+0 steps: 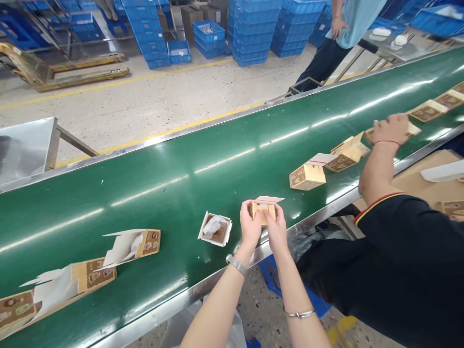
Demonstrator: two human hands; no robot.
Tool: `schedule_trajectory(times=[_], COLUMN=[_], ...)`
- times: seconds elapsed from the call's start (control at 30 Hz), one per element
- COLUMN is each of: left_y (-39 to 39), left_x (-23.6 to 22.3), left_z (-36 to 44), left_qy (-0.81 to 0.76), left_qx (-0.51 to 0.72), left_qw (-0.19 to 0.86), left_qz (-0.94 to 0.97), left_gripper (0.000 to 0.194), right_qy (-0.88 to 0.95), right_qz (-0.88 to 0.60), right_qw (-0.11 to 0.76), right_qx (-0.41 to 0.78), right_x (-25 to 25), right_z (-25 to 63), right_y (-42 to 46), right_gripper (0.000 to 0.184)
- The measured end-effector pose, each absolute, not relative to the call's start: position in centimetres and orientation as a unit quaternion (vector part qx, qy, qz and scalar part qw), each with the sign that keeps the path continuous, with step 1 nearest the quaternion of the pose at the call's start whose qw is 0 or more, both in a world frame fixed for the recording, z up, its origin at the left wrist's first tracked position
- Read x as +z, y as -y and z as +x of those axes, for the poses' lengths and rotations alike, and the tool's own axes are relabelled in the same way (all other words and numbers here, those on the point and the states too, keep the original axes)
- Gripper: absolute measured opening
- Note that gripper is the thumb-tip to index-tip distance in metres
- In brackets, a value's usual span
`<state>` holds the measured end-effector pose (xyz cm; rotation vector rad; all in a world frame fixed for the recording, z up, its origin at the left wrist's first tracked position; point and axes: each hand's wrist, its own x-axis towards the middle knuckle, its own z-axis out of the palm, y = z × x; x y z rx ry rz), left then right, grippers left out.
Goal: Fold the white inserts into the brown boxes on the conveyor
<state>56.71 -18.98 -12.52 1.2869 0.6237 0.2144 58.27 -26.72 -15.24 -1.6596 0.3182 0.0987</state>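
Over the near edge of the green conveyor belt, my left hand and my right hand grip a small tan cardboard box from both sides. Both thumbs press on its top, and a white flap with a red line stands up at the far side. Just left of my hands lies an open box with a crumpled whitish wrapping inside. Beyond my right hand, a brown printed box rests on the belt with its flap raised.
Several open boxes lie on the belt at the left. A co-worker in a dark shirt reaches over boxes at the right. Another person stands across the belt. Blue crates and a pallet jack are behind.
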Motion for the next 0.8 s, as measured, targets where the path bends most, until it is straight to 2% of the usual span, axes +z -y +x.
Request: schedule_trajectory(times=[0.07, 0.17, 0.23, 0.27, 0.33, 0.4, 0.47, 0.57, 0.63, 0.73, 0.8], left_y=[19.5, 20.2, 20.2, 20.0, 19.2, 18.2, 17.3, 15.6, 13.9, 10.7, 8.5], left_x=[-12.2, -10.9, -10.1, -10.0, -10.3, -11.4, -12.8, -14.2, -14.4, -14.0, -13.8], left_z=[57.2, 55.2, 51.5, 49.0, 43.9, 39.8, 37.8, 38.5, 40.0, 41.6, 42.2], left_qy=[-0.284, -0.238, -0.147, -0.091, -0.055, -0.14, -0.21, -0.231, -0.235, -0.232, -0.217], left_qx=[0.09, 0.088, 0.078, 0.062, 0.074, 0.112, 0.121, 0.12, 0.141, 0.156, 0.141], left_qw=[0.751, 0.739, 0.716, 0.701, 0.668, 0.637, 0.613, 0.607, 0.611, 0.621, 0.635], left_qz=[0.589, 0.624, 0.678, 0.705, 0.738, 0.75, 0.752, 0.751, 0.743, 0.732, 0.728], left_gripper=[0.027, 0.052, 0.065, 0.065, 0.042, 0.041, 0.058, 0.08, 0.075, 0.055, 0.048], right_qy=[-0.145, -0.135, -0.103, -0.07, 0.029, 0.134, 0.2, 0.199, 0.16, 0.099, 0.078], right_qz=[-0.746, -0.769, -0.807, -0.824, -0.839, -0.816, -0.778, -0.779, -0.799, -0.804, -0.803], right_qw=[0.649, 0.624, 0.578, 0.552, 0.527, 0.562, 0.581, 0.561, 0.556, 0.576, 0.585], right_qx=[0.038, 0.021, -0.061, -0.11, -0.131, -0.014, 0.136, 0.197, 0.164, 0.108, 0.08], right_x=[-15.1, -14.1, -12.9, -12.2, -10.9, -9.9, -9.6, -10.4, -11.4, -12.7, -13.2], right_z=[58.6, 58.2, 57.3, 56.8, 56.0, 55.5, 55.3, 53.9, 52.0, 48.6, 47.0], right_y=[27.2, 28.3, 28.8, 28.9, 28.5, 27.3, 25.8, 23.9, 23.1, 22.3, 22.0], right_gripper=[0.057, 0.062, 0.058, 0.051, 0.041, 0.052, 0.065, 0.063, 0.059, 0.057, 0.057])
